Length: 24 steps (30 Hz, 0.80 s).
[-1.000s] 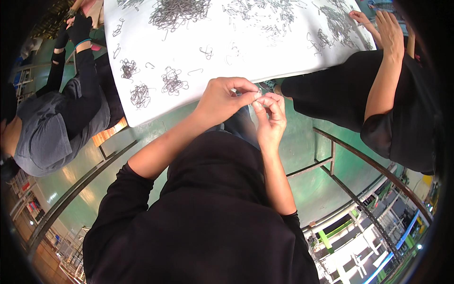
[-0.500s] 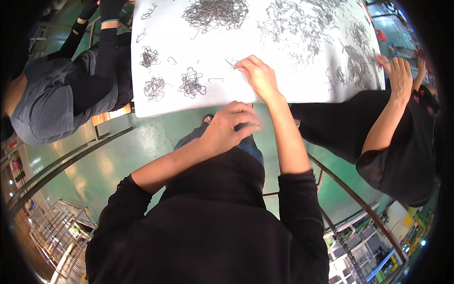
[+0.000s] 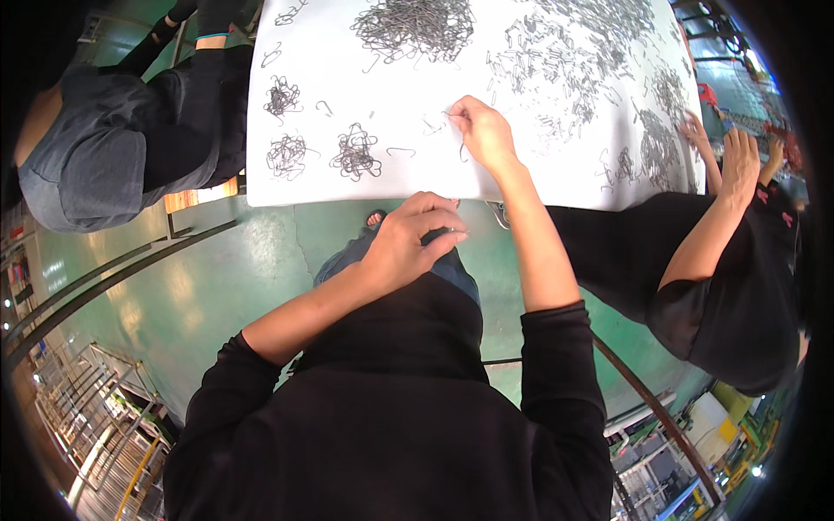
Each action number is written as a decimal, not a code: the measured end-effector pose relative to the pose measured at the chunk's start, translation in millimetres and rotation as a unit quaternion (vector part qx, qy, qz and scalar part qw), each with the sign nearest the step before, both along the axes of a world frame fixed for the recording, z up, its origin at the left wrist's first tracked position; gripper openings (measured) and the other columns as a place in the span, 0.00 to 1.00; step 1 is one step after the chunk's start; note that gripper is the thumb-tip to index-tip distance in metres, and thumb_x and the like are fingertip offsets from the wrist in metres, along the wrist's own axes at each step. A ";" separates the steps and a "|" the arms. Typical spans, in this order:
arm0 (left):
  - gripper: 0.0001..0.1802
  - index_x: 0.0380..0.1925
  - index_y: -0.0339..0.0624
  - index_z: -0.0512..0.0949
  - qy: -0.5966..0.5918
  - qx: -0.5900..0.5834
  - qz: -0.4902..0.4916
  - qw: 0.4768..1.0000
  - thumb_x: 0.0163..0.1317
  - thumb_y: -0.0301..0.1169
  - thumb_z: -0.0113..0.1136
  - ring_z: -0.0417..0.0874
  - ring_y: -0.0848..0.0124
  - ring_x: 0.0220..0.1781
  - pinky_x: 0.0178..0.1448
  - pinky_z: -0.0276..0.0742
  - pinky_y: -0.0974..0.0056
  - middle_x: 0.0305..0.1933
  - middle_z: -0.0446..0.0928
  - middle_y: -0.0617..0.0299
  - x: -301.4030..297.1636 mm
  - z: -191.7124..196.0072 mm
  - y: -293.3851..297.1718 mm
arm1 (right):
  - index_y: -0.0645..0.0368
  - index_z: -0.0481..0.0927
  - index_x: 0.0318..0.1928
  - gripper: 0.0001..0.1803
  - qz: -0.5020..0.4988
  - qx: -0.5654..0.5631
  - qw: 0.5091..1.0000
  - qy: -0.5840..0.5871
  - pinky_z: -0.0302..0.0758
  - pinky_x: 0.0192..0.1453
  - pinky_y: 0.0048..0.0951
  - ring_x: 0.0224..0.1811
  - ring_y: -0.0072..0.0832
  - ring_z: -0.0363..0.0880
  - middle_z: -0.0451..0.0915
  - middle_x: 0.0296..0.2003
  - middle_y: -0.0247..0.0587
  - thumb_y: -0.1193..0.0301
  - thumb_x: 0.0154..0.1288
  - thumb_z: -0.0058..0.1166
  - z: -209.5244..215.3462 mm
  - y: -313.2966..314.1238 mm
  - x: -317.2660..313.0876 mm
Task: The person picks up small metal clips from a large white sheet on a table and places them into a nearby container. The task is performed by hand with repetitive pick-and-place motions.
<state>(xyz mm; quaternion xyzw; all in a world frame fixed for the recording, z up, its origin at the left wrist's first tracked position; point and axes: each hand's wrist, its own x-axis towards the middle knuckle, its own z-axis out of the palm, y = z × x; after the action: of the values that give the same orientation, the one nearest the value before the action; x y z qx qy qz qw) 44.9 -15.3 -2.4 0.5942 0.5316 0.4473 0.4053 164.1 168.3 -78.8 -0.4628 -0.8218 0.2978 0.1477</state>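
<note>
My right hand (image 3: 483, 132) is over the white tabletop (image 3: 391, 187), its thumb and index finger pinched on the end of a thin dark wire piece (image 3: 448, 115). Just left of those fingertips lie a few small wire bits (image 3: 432, 127). A curved wire (image 3: 463, 154) shows beside the right wrist. My left hand (image 3: 410, 236) hovers in front of the table's near edge, fingers curled and thumb tip meeting a fingertip; whatever is in that pinch is too small to name. A single wire hook (image 3: 400, 151) and a tangled pile of wire hooks (image 3: 356, 154) lie left of my right hand.
Farther back is a large heap of wire hooks (image 3: 415, 28). Many loose pieces (image 3: 556, 61) spread to its right, with smaller piles (image 3: 281, 97) at the left. Co-workers stand at both sides; one at the right has an arm (image 3: 712, 217) raised near the table corner.
My right hand has shifted slightly right and away from me, off the small wires it was touching. My left hand stays near the same place, its thumb and finger now closer together.
</note>
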 end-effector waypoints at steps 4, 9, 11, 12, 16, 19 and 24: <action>0.07 0.33 0.42 0.82 0.017 -0.017 -0.022 0.999 0.53 0.23 0.67 0.82 0.64 0.45 0.46 0.79 0.64 0.45 0.79 0.59 -0.1 -2.2 -1.8 | 0.63 0.80 0.41 0.08 -0.166 -0.102 0.953 0.233 0.75 0.39 0.28 0.31 0.25 0.79 0.84 0.32 0.38 0.76 0.61 0.57 20.1 -49.0 23.6; 0.06 0.35 0.40 0.84 0.009 0.004 -0.050 0.999 0.55 0.23 0.64 0.80 0.73 0.37 0.36 0.73 0.70 0.40 0.79 0.63 3.8 -0.1 -1.9 | 0.63 0.81 0.39 0.06 -0.305 -0.220 0.833 0.405 0.73 0.40 0.19 0.33 0.16 0.76 0.82 0.31 0.32 0.75 0.62 0.61 73.9 -141.7 52.2; 0.07 0.35 0.40 0.84 -0.005 0.007 -0.060 0.998 0.55 0.23 0.64 0.80 0.73 0.37 0.37 0.73 0.70 0.40 0.79 0.63 5.3 0.7 -1.5 | 0.62 0.81 0.39 0.06 -0.321 -0.235 0.793 0.462 0.72 0.41 0.16 0.34 0.15 0.76 0.82 0.31 0.31 0.75 0.62 0.61 88.3 -169.1 55.1; 0.07 0.35 0.40 0.84 -0.008 0.005 -0.068 0.998 0.55 0.23 0.64 0.80 0.72 0.38 0.38 0.73 0.69 0.41 0.79 0.62 6.4 1.7 -0.9 | 0.62 0.81 0.38 0.05 -0.333 -0.239 0.774 0.483 0.73 0.44 0.18 0.38 0.18 0.77 0.81 0.34 0.34 0.78 0.60 0.62 93.0 -179.0 54.9; 0.07 0.35 0.39 0.84 -0.010 0.017 -0.088 0.996 0.55 0.23 0.64 0.79 0.71 0.38 0.39 0.74 0.68 0.40 0.79 0.61 12.8 4.8 -1.1 | 0.63 0.82 0.36 0.04 -0.327 -0.205 0.763 0.518 0.68 0.40 0.21 0.37 0.19 0.73 0.79 0.41 0.37 0.78 0.60 0.61 98.2 -198.4 54.9; 0.06 0.35 0.39 0.83 -0.014 0.042 -0.095 0.994 0.56 0.24 0.65 0.80 0.70 0.35 0.36 0.76 0.66 0.39 0.78 0.61 19.4 6.1 1.1 | 0.66 0.82 0.34 0.03 -0.346 -0.206 0.751 0.523 0.73 0.51 0.24 0.44 0.23 0.76 0.76 0.42 0.37 0.81 0.59 0.61 97.4 -200.4 58.9; 0.08 0.36 0.38 0.84 -0.009 0.011 -0.108 0.994 0.55 0.23 0.65 0.80 0.71 0.40 0.41 0.74 0.69 0.41 0.79 0.60 26.3 4.4 5.9 | 0.62 0.82 0.36 0.04 -0.335 -0.110 0.801 0.485 0.73 0.50 0.23 0.44 0.23 0.75 0.75 0.41 0.36 0.80 0.60 0.60 93.0 -200.7 62.1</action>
<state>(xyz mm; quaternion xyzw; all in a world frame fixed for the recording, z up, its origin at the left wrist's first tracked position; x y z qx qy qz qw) 71.2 -9.4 2.0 0.6483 0.4561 0.4121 0.4493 226.2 -32.3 14.1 -0.5177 -0.3986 0.5035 0.5653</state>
